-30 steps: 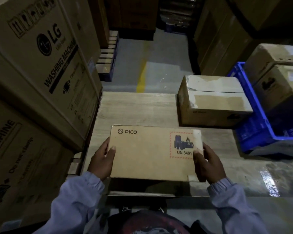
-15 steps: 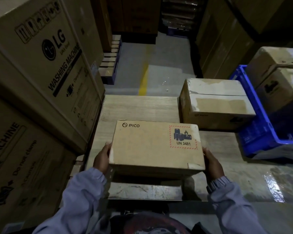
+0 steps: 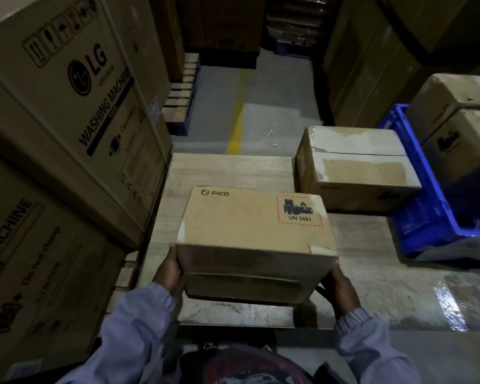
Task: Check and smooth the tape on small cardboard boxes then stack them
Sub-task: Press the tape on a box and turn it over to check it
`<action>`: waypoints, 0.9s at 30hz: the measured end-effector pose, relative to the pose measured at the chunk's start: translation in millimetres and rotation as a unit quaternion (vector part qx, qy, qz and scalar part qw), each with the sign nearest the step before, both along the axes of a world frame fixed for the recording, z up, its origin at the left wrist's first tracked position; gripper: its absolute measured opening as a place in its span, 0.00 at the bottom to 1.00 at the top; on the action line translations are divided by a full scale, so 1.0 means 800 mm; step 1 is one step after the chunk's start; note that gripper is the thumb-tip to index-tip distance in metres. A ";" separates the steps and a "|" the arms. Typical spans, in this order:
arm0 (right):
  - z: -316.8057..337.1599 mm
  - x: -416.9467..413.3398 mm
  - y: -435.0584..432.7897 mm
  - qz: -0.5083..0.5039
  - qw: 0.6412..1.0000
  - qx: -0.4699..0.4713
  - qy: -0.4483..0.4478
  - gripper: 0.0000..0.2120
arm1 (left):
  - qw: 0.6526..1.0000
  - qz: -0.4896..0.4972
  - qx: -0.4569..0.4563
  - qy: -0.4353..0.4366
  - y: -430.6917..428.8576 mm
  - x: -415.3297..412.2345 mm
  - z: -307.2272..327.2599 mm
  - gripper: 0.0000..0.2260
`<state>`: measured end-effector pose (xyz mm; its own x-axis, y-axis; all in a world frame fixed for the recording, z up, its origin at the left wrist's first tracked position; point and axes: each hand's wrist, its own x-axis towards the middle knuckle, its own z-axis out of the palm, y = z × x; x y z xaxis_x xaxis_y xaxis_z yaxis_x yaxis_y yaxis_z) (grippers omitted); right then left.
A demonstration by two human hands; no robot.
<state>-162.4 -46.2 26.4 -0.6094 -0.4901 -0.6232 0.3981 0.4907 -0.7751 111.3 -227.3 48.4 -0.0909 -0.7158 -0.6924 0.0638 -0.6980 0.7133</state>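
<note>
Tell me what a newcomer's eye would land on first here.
The PICO box held at centre front, with its red-bordered UN 3481 battery label at the top-right corner. Next the stacked LG washing machine cartons looming on the left, then the blue crate at the right, beside a taped box on the table.

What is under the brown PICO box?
The pale wooden tabletop lies beneath the brown cardboard PICO box, with a dark shadow. The left hand and right hand grip its lower sides. Its underside and any fingers there are hidden.
</note>
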 end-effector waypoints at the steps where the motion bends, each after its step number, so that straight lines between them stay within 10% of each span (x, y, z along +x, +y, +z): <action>1: 0.000 0.002 0.000 -0.014 0.999 -0.035 -0.016 0.23 | 1.000 -0.001 0.001 0.000 -0.001 0.001 -0.009 0.25; 8: 0.010 -0.005 0.004 0.076 0.991 -0.027 0.111 0.17 | 0.980 -0.131 -0.048 -0.140 0.001 0.026 -0.026 0.29; 12: 0.009 -0.007 0.006 0.145 0.975 -0.006 0.169 0.17 | 0.948 -0.202 -0.108 -0.221 0.021 0.023 -0.019 0.07; 15: -0.001 -0.005 0.002 0.134 0.977 0.013 0.167 0.16 | 0.921 -0.234 -0.148 -0.273 0.034 0.023 -0.024 0.11; 27: -0.004 0.005 -0.012 0.166 0.972 0.021 0.164 0.18 | 0.915 -0.234 -0.175 -0.277 0.029 0.025 -0.045 0.12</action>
